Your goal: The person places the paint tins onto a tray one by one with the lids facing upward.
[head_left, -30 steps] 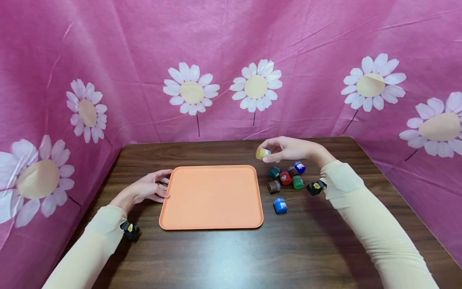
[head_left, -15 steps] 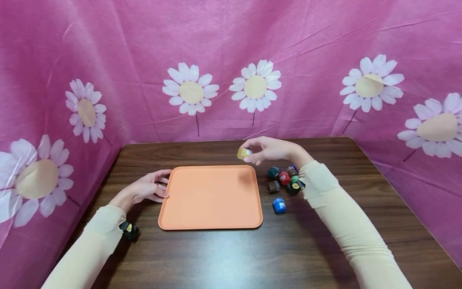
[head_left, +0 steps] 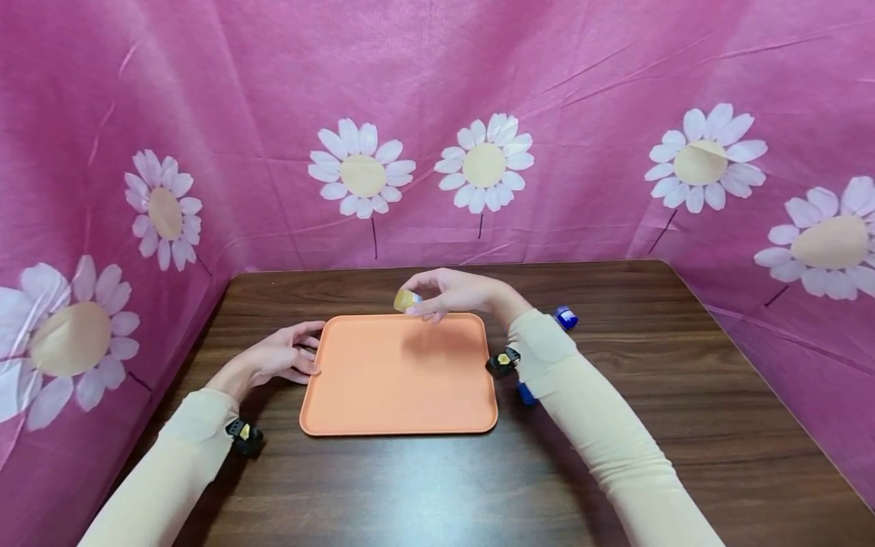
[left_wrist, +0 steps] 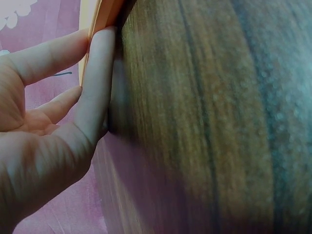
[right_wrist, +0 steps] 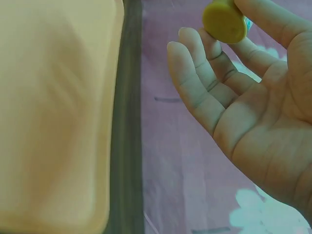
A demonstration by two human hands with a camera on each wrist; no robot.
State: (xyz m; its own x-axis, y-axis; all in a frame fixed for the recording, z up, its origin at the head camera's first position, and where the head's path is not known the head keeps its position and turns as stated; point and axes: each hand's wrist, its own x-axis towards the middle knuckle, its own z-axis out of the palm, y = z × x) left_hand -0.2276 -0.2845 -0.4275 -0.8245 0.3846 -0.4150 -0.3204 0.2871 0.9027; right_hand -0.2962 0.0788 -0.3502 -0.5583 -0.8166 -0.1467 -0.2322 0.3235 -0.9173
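Observation:
My right hand [head_left: 454, 292] pinches a small yellow paint jar [head_left: 406, 301] between thumb and fingertips, above the far edge of an orange tray [head_left: 396, 380]. In the right wrist view the jar's round yellow end [right_wrist: 224, 22] faces the camera, and the other fingers are spread below it. My left hand [head_left: 279, 354] holds the tray's left rim. Seen from the left wrist, fingers [left_wrist: 95, 78] lie on either side of that thin rim [left_wrist: 105, 14], low against the table.
A dark blue jar [head_left: 565, 317] and a brighter blue jar [head_left: 525, 393] show beside the right sleeve [head_left: 581, 395], which hides the other jars. The brown wooden table [head_left: 355, 486] is bounded by a pink flowered cloth [head_left: 424, 68] behind and at the sides.
My right hand has carried the yellow paint jar leftward, from above the jar group to over the tray's far edge. Its forearm now covers most jars. The left hand and tray stay put.

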